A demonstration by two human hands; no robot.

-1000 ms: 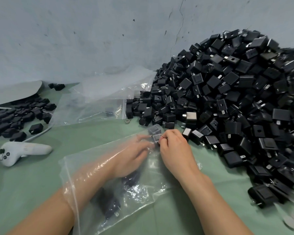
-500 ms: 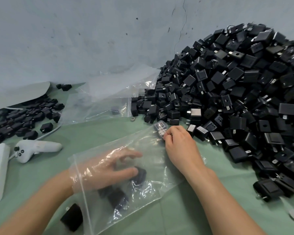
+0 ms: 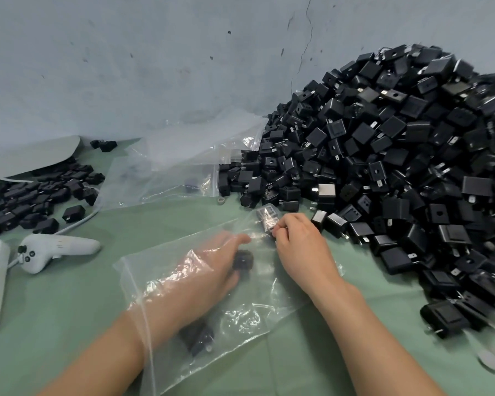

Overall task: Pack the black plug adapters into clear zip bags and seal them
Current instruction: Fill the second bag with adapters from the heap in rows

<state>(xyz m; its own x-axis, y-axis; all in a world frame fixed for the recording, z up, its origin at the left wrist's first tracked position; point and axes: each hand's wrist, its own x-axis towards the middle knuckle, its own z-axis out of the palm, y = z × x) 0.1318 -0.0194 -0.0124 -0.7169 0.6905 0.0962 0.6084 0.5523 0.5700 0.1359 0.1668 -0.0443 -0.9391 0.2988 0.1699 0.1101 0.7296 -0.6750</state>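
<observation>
A clear zip bag point(image 3: 240, 304) lies on the green bench point(image 3: 69, 324) in front of the person, its open mouth toward the near left. The left hand point(image 3: 209, 270) is pushed inside the bag up to the wrist, seen through the plastic, its fingers point(image 3: 240, 240) spread loosely over a black plug adapter point(image 3: 243, 260) that rests inside; whether they actually grip it cannot be told through the film. A second dark adapter point(image 3: 196, 337) sits in the bag nearer the wrist. The right hand point(image 3: 300, 247) is outside, at the bag's far corner, its fingers pinched on the plastic around another adapter point(image 3: 266, 217) lodged in that corner, metal prongs showing. To the right, a large heap of black adapters point(image 3: 383, 167) rises against the blue-grey wall point(image 3: 155, 67) and spills down across the bench. Behind the bag, a stack of empty clear bags point(image 3: 183, 161) leans at the foot of the wall beside the heap. On the far left lies a smaller group of adapters point(image 3: 37, 195), and near it a white handheld controller point(image 3: 55, 251) with a cable.
</observation>
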